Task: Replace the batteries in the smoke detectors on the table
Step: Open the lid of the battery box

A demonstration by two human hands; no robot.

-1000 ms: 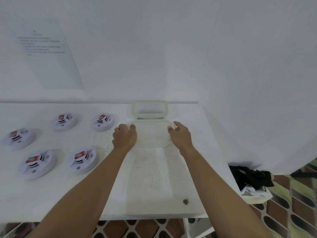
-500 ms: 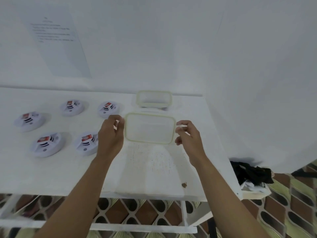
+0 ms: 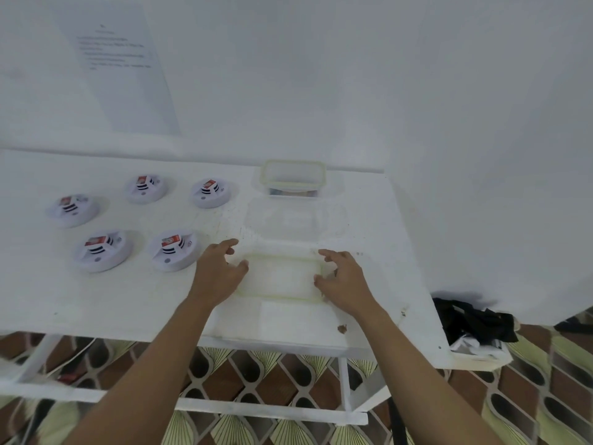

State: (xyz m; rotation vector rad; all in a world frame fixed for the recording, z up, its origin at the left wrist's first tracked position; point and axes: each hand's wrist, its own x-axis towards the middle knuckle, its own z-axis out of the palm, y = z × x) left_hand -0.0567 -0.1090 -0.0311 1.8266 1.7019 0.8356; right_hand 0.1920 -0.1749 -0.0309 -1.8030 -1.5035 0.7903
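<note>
- Head view: you are reaching both arms out over the white table (image 3: 128, 300), one hand at each short end of a clear lid (image 3: 279, 277) with a yellowish rim, which is lying flat on the tabletop.
- Your left hand (image 3: 221, 271) is sitting at the lid's left end, fingers spread and loosely bent, thumb touching the rim, nothing clasped.
- Your right hand (image 3: 345, 281) is mirroring it at the right end, fingers relaxed and splayed, thumb against the rim, not closing round it.
- Five smoke detectors (image 3: 175, 250) are lying to the left of your hands, three in the far row and two in the near row, each showing a red-and-white battery (image 3: 171, 241) on top; the nearest is sitting just beside your left hand.
- An open container (image 3: 292, 178) with a matching rim is standing beyond the lid, near the wall.
</note>
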